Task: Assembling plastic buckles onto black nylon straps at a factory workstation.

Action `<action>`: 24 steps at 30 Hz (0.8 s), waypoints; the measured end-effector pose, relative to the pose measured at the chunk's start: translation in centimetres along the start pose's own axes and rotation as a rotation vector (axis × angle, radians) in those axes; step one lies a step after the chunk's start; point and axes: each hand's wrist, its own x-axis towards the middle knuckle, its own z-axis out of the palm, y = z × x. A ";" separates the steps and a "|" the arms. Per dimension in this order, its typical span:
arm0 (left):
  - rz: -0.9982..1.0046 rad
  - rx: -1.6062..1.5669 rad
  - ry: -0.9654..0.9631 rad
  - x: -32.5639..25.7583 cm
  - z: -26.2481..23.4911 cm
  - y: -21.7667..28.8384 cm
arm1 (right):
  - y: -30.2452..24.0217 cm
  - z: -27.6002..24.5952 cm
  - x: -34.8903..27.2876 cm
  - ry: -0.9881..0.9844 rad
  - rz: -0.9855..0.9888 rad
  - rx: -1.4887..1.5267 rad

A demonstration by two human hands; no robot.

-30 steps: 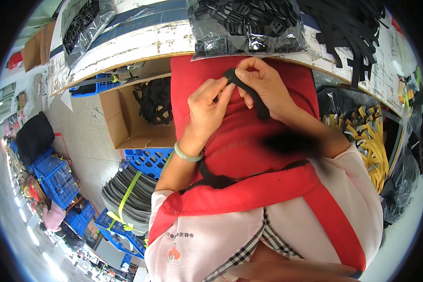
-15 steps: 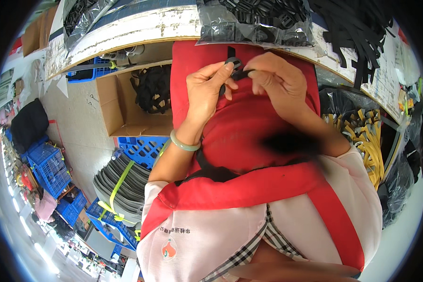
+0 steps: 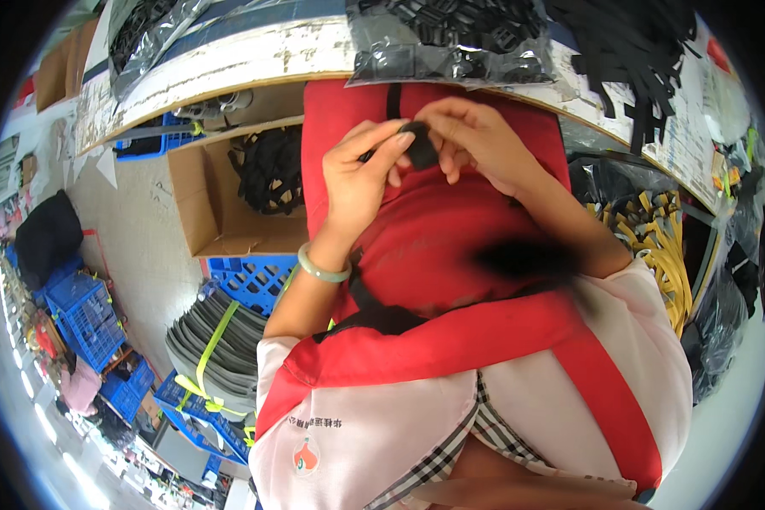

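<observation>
Cardboard box [image 3: 197,200] with black webbing inside stood at left under the worktable [image 3: 289,59], and nearer was a stack of dark grey strips [image 3: 191,327], bound by a yellow-green band [image 3: 217,336]. Next came the left hand [image 3: 357,170], whose thumb and forefinger were pinched on the left edge of a short, flat piece of black webbing strap [image 3: 422,151]. This strap was between the two hands, above the red apron [image 3: 450,238]. The right hand [image 3: 480,140] was half curled, with its thumb and forefinger close at the strap's upper part; I could not tell if they gripped it or only touched it. For good handling, I judged, the left pinch needed to be firm and near the edge, while the right fingers had to guide the webbing flat, without twist. Further right, black webbing strips [image 3: 629,51] hung over the table edge, and yellow strips [image 3: 671,272] lay lower down.

About writing: on the pale shirt [image 3: 374,425] were small dark characters [image 3: 314,422], upside down in this view, and below them an orange-red emblem [image 3: 306,456]. On the clear bag [image 3: 391,64] of black plastic buckles I found no readable label
</observation>
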 end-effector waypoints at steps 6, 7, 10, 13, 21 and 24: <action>-0.208 0.034 -0.173 -2.1 -2.9 3.1 | 1.3 -0.3 1.2 -0.179 0.020 -0.098; -0.187 0.076 -0.226 -2.5 -4.8 3.6 | 0.7 -0.5 1.1 -0.104 -0.032 -0.136; -0.252 0.094 -0.138 -4.8 -11.6 6.1 | -2.1 -2.9 -0.1 0.104 -0.297 -0.357; -0.151 0.241 0.397 -6.8 -15.4 7.0 | -5.6 -7.3 -1.1 0.366 -0.529 -0.470; -0.260 -0.869 0.351 -3.6 -16.1 -0.4 | -7.3 -19.4 7.2 0.929 -0.826 -1.592; -0.300 -0.623 0.141 -2.2 -10.4 -0.6 | -7.7 -19.9 7.4 0.995 -1.040 -1.587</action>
